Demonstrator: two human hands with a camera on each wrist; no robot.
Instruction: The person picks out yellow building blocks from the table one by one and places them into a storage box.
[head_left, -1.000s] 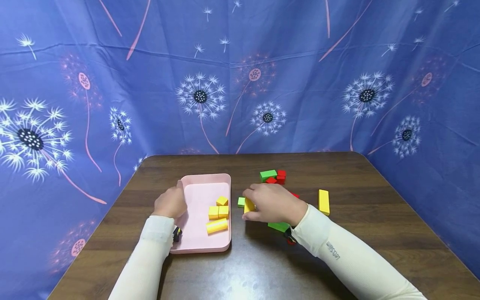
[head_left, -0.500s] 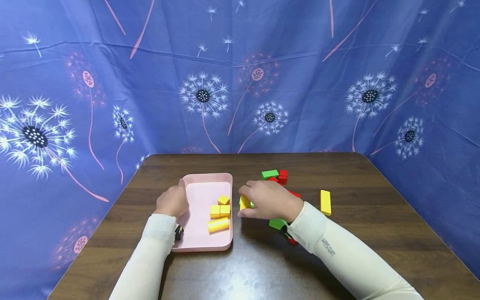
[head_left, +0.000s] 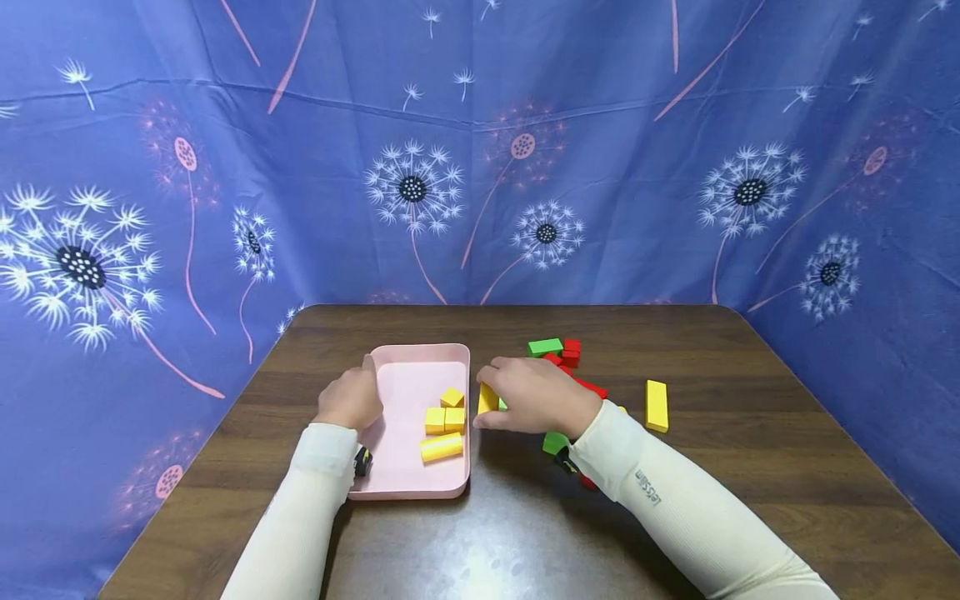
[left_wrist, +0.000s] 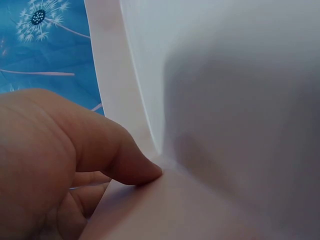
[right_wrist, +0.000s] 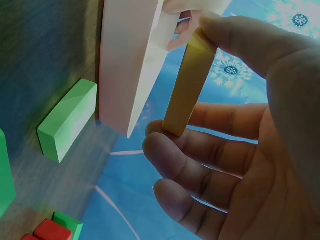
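My left hand (head_left: 349,400) grips the left wall of a pink tray (head_left: 408,490); in the left wrist view its thumb presses the inner side of the wall while the other fingers stay outside. Between thumb and fingertips, my right hand (head_left: 536,395) pinches a yellow block (right_wrist: 190,82) by its two ends. It holds the block in the air beside the tray's right wall. Inside the tray lie several yellow pieces, among them a yellow cylinder (head_left: 441,447) and a yellow cube (head_left: 435,420). A light green block (right_wrist: 68,120) rests on the table near the tray, under the right hand.
Behind the right hand are a green block (head_left: 545,347) and several red blocks (head_left: 572,353). Another green block (head_left: 555,442) shows below the right wrist. Farther right on the wooden table (head_left: 750,467) lies a long yellow block (head_left: 656,406). A blue patterned cloth (head_left: 480,192) hangs behind.
My right hand has moved left with the yellow block, up to the tray's right wall. The left hand keeps its grip on the tray. The whole head view has shifted slightly right.
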